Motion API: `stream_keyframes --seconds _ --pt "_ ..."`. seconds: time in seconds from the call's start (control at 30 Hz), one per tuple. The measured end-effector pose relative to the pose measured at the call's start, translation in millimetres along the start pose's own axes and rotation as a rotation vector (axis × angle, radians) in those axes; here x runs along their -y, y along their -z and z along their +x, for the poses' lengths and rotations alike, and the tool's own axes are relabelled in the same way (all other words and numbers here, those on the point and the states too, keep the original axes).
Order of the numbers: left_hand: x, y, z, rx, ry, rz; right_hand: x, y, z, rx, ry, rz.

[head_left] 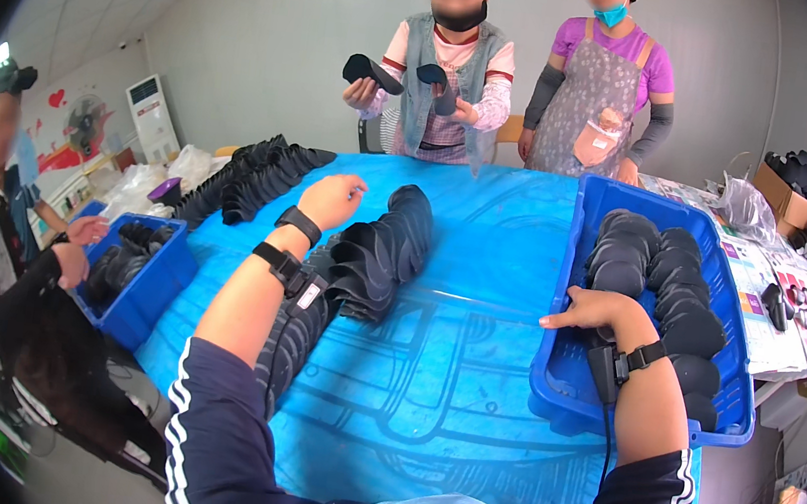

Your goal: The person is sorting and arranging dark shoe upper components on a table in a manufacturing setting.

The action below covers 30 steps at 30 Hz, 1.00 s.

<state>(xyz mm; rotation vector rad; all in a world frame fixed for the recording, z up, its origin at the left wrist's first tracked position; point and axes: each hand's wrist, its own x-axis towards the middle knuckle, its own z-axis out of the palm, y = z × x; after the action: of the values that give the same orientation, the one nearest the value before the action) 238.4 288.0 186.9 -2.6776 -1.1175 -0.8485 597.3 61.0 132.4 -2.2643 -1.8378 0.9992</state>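
Dark navy sleeves with white stripes frame my view, and past them my left hand (332, 199) rests curled and holding nothing on the long overlapped row of matte black rubbery shoe insoles (379, 249) laid along the blue plastic-covered worktop (483, 262). My right hand (590, 310) lies inside the blue plastic crate (550, 371), fingers loosely spread on the stacked black insoles (666, 284) without gripping one. Judging by it, the crate is still mostly full, so much remains.

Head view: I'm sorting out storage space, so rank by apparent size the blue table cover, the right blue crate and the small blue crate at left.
1. blue table cover
2. right blue crate
3. small blue crate at left, though it sits farther off, so less sure.
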Motion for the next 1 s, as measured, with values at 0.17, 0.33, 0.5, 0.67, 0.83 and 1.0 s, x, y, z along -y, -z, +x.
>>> stream_keyframes --seconds 0.17,0.33,0.5,0.67,0.83,1.0 --pt "-18 8 -12 0.002 -0.047 -0.01 0 1 3 0.008 -0.052 0.007" --pt "-45 18 -24 0.019 -0.107 -0.029 2 0 1 -0.008 -0.011 0.041" --pt "-74 20 -29 0.013 -0.204 -0.052 -6 -1 1 -0.029 -0.002 0.061" --pt "-90 22 -41 0.044 -0.25 -0.046 0 -1 6 0.017 -0.011 0.03" --pt "-112 17 -50 0.06 -0.31 -0.062 -7 -3 13 0.049 -0.029 0.08" --pt "-134 15 -62 0.063 -0.408 -0.08 -13 -5 21 -0.074 0.107 0.099"
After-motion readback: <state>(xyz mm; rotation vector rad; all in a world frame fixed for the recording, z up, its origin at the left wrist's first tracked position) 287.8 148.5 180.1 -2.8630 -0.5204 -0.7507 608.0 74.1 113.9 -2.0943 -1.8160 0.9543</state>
